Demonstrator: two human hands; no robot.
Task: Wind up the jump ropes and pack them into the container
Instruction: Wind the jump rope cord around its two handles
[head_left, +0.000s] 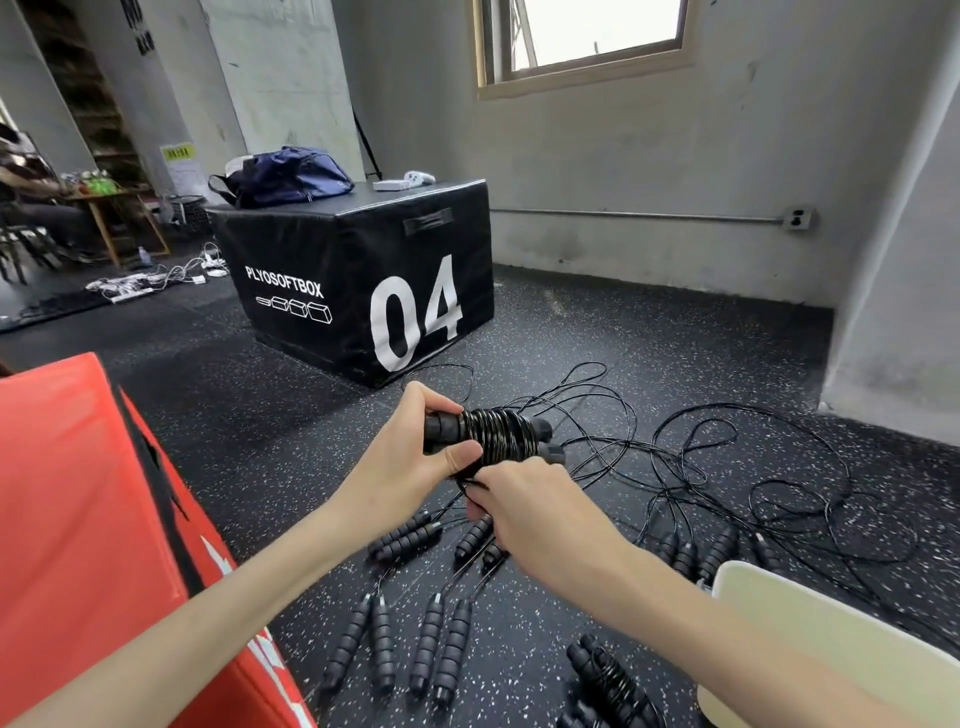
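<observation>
Forearms lead to the bundle (493, 436), lying crosswise: its handles are gripped by the left hand (415, 457), its loose cord pinched just below by the right hand (519, 499).

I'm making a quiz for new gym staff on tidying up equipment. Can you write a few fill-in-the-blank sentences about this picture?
1. The left hand grips the black foam handles of the jump rope, whose thin black cord is wound around the ____.
2. The large black padded box bears the white number ____.
3. The navy blue duffel bag rests on top of the ____ box.
4. The right hand pinches the rope's loose ____.

Missing words: handles; 04; black; cord
</observation>
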